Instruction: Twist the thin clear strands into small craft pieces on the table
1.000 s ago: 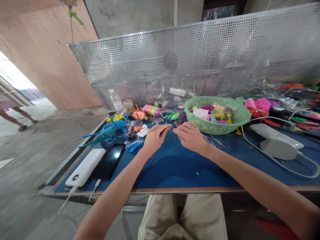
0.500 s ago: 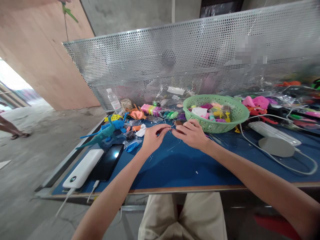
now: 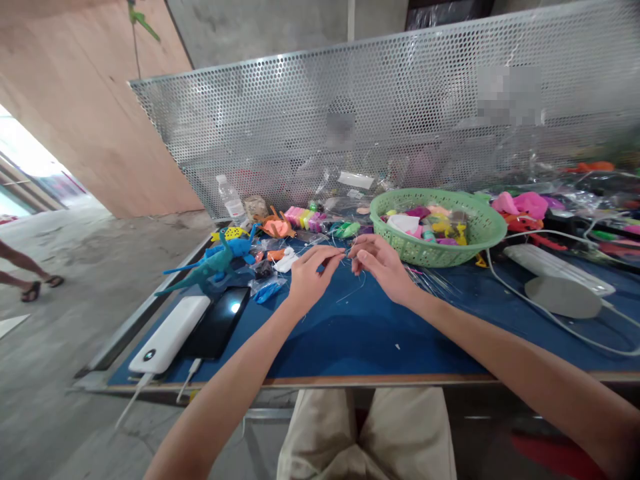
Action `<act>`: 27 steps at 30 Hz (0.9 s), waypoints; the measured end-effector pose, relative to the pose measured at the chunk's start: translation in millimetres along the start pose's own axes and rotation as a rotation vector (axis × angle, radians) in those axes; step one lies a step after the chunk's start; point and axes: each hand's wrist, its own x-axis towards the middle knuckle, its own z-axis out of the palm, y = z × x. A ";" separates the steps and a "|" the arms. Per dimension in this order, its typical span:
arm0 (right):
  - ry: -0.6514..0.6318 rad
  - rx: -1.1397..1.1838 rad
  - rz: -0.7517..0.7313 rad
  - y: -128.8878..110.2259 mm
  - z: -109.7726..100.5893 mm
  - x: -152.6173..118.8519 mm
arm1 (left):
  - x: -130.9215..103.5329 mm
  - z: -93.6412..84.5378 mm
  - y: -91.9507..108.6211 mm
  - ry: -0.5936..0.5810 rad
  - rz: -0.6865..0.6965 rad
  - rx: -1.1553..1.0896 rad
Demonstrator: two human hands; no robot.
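Observation:
My left hand [image 3: 314,272] is over the middle of the blue table [image 3: 350,340], thumb and forefinger pinched on a thin clear thread [image 3: 359,288] that curls below the fingertips. Close to its right, my right hand [image 3: 381,267] has its fingers curved and partly apart near the same thread; whether it grips a strand is too small to tell. Just behind the right hand stands a green basket [image 3: 435,253] holding colourful soft pieces. Loose clear strands [image 3: 433,281] lie right of that hand.
At left are a white power bank [image 3: 170,333], a dark phone [image 3: 217,323], blue toy figures [image 3: 220,260] and a bottle [image 3: 230,200]. A grey disc [image 3: 563,297] with a cable lies right. A perforated metal panel [image 3: 300,120] stands behind. A person's legs [image 3: 20,270] show far left.
My right hand's fingers have loosened and spread from their pinch, and the hand has turned slightly. My left hand keeps its pinch. At far left, the person's legs show further into view.

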 end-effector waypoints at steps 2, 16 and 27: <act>-0.049 0.125 0.136 0.3 4.9 -1.6 | -0.7 2.2 -0.1 0.049 0.060 0.000; -0.066 0.496 0.393 -10.2 11.3 -3.0 | -3.1 5.0 -1.0 0.038 0.171 -0.026; -0.044 0.211 0.226 -16.3 7.9 -1.7 | -3.1 6.8 8.5 0.039 -0.013 -0.113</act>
